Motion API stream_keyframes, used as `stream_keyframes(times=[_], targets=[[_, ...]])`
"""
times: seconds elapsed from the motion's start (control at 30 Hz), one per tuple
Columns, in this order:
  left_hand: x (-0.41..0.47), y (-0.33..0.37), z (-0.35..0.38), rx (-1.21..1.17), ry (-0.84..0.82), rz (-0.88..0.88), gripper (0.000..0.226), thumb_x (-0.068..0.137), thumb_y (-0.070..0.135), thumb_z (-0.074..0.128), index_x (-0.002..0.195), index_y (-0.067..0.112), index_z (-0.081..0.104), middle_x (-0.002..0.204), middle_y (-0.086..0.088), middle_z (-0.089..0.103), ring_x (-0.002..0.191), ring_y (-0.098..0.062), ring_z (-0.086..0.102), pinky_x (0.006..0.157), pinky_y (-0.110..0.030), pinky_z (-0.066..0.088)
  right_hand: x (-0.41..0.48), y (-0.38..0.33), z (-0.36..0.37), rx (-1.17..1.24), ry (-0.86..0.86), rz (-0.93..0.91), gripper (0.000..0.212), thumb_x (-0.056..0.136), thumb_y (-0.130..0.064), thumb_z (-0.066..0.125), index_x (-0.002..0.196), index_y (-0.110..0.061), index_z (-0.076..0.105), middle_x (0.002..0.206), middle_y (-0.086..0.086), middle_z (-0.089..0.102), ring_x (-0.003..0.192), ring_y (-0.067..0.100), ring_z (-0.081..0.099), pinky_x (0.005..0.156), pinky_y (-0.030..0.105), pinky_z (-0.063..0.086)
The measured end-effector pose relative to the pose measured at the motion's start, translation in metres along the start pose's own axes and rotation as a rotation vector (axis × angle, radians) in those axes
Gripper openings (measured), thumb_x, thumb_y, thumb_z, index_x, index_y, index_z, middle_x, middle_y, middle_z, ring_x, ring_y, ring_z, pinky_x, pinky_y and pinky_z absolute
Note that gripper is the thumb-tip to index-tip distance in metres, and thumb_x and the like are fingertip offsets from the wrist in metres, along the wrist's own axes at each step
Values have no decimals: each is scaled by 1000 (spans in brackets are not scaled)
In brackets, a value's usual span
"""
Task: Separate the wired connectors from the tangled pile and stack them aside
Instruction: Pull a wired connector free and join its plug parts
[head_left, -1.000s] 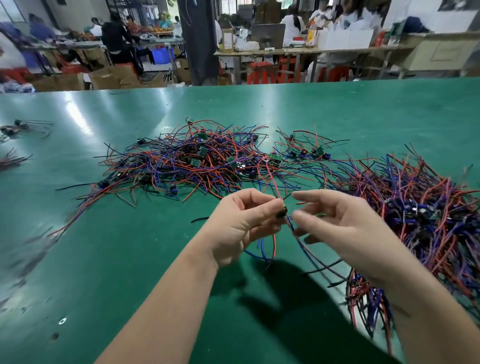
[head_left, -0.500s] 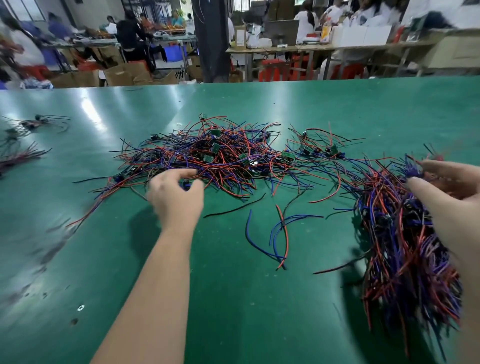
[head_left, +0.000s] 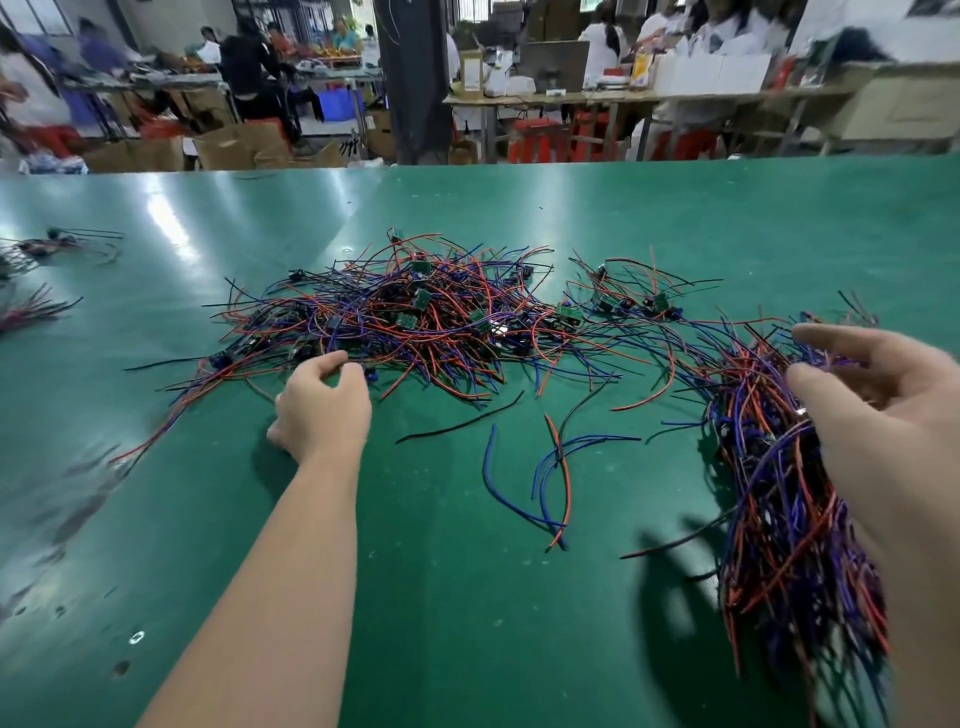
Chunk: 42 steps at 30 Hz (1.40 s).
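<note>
Green table (head_left: 441, 597): spread right hand (head_left: 878, 410) over sizeable stack (head_left: 769, 493); left hand (head_left: 322, 410), grip unclear, at large remaining pile (head_left: 426, 322).

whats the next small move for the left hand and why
Probably pinch the dark connector beside the left hand and lift it out of the tangled pile. That hand is curled right at it, and the right hand hovers open over the side stack.
</note>
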<state>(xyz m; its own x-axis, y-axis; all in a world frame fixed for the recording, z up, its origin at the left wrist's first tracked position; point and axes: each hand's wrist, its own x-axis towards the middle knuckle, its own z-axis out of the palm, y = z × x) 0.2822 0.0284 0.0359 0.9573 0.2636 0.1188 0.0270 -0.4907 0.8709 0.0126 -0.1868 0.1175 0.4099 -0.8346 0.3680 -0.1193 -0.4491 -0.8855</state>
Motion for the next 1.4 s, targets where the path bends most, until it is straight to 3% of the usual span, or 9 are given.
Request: stream_keyframes(times=[0.1,0.3,0.4,0.53,0.77,0.93,1.1,1.2,1.4], targets=[[-5,3,-6,-333,-8,109,14,80,23,59,88,27,69,76,4,64,65,-15,55,70,-36,50,-3,-1,8,124,-57,-18,19,77,-26,67,86,-42,72,83,-3,71,73,9,62,72,29,53],[-45,38,-8,-379,155,953,13,88,6,63,98,14,68,91,4,61,80,-12,58,76,-21,47,-12,-7,25,360,-346,4,27,84,8,60,82,-16,72,73,5,73,62,11,66,64,15,53],[-75,51,-2,-437,43,1116,29,88,-1,64,115,9,62,97,4,59,86,-8,60,84,-21,49,-17,-6,33,394,-480,77,27,85,9,57,86,-14,72,72,8,73,60,12,65,62,16,53],[-103,59,3,-643,-239,957,62,84,-6,67,131,27,43,93,5,60,84,-6,64,82,-22,52,-21,-1,39,372,-575,152,27,88,7,56,91,-15,71,76,8,74,62,15,66,64,21,52],[-102,66,-1,-947,-417,441,56,83,-3,68,123,27,44,88,-9,64,77,-25,71,71,-30,57,-25,-5,44,360,-636,172,24,89,8,54,88,-10,69,86,10,73,67,17,68,63,21,50],[-95,69,-10,-941,-428,438,40,83,-1,69,108,24,51,83,-7,65,75,-23,72,65,-26,56,-29,-7,46,369,-701,113,22,84,6,60,74,-12,69,108,5,71,80,20,71,71,24,50],[-110,76,-14,-1006,-630,434,38,76,11,72,106,20,51,75,0,69,74,-22,73,63,-24,55,-39,-6,57,508,-812,50,44,79,-10,63,115,-35,58,122,-6,61,91,28,68,79,26,49],[-120,76,-15,-993,-746,439,31,72,11,74,95,17,54,74,-1,68,72,-22,72,63,-26,56,-41,-2,64,563,-729,76,56,80,-3,69,122,-35,48,107,2,63,89,36,67,77,25,52],[-125,74,-12,-923,-754,499,15,82,13,69,92,14,57,69,1,67,67,-19,71,62,-30,57,-35,-5,64,631,-538,153,24,84,7,60,93,-15,63,77,1,72,71,19,71,56,16,49]])
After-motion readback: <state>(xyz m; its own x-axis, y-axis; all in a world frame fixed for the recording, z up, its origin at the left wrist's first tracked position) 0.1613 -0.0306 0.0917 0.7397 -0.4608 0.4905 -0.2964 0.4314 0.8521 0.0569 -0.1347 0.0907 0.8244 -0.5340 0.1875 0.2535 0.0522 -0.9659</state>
